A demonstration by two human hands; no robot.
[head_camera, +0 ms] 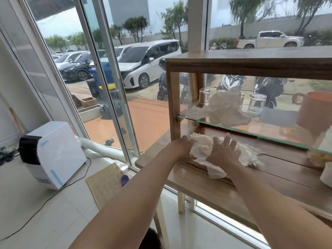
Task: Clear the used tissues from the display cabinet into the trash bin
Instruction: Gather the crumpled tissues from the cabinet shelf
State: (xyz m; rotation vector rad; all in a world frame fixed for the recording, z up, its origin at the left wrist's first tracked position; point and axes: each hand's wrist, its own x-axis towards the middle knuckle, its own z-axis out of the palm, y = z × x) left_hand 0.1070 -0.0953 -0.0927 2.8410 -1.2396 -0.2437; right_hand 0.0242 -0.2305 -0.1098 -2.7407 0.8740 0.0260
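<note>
A wooden display cabinet (pixel 172 97) with glass panels stands on a wooden table. Crumpled white tissues (pixel 249 155) lie on its bottom shelf, spilling over the front edge. My left hand (pixel 183 148) grips the left end of the pile. My right hand (pixel 224 151) presses on the middle of the pile with fingers spread. More crumpled tissues (pixel 224 108) rest on the glass shelf (pixel 269 136) above. No trash bin is in view.
Two glass jars (pixel 204 96) (pixel 256 103) and an orange mug (pixel 316 112) stand on the glass shelf. A white cup (pixel 326 174) sits at the table's right. On the floor at left are a white appliance (pixel 52 153) with a hose and a woven mat (pixel 106 184).
</note>
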